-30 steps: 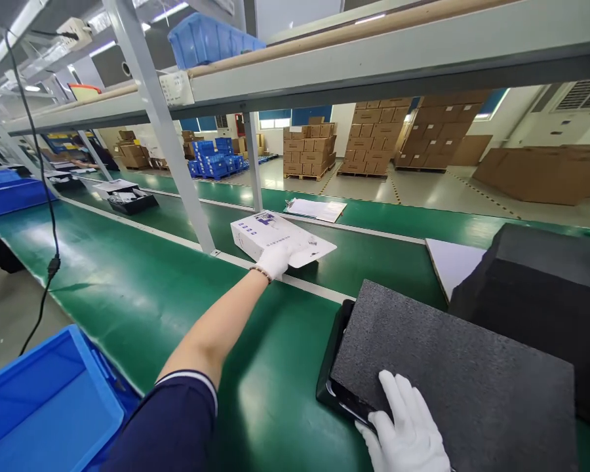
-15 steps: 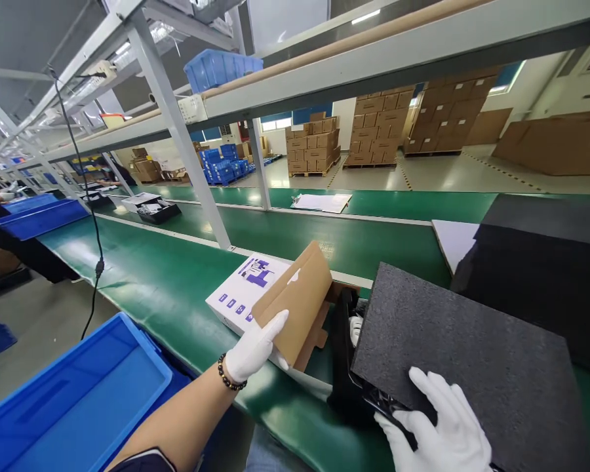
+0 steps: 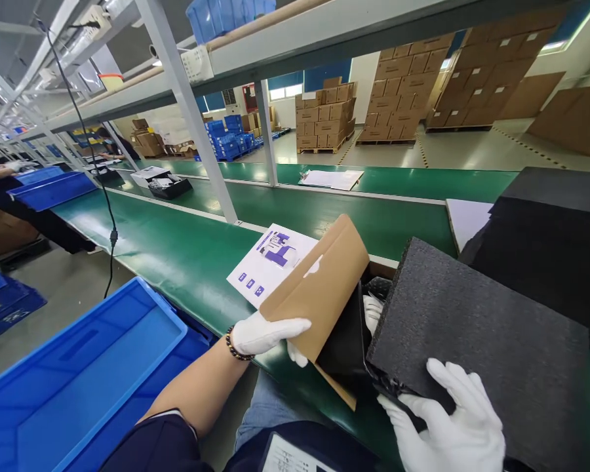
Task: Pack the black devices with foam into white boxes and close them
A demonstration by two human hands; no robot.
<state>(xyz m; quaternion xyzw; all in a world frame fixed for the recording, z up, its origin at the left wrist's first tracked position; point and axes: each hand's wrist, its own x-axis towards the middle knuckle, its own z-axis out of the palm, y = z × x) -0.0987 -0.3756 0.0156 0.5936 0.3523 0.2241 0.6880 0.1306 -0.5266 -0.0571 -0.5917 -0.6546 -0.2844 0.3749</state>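
My left hand, in a white glove, grips the brown inner flap of a white printed carton that lies open at the near edge of the green conveyor belt. My right hand, also gloved, holds a black tray with a dark grey foam pad lying on top of it. The tray's left end sits partly inside the carton's open mouth, under the raised flap.
A stack of black foam pads and a white sheet lie to the right. A blue bin stands at lower left. Another carton with a tray and a clipboard lie farther off. Steel uprights carry a shelf overhead. A person's arm shows at far left.
My left hand pulled the carton from the far belt to the near edge and lifted its flap. My right hand slid the tray and foam leftward into the carton's opening.
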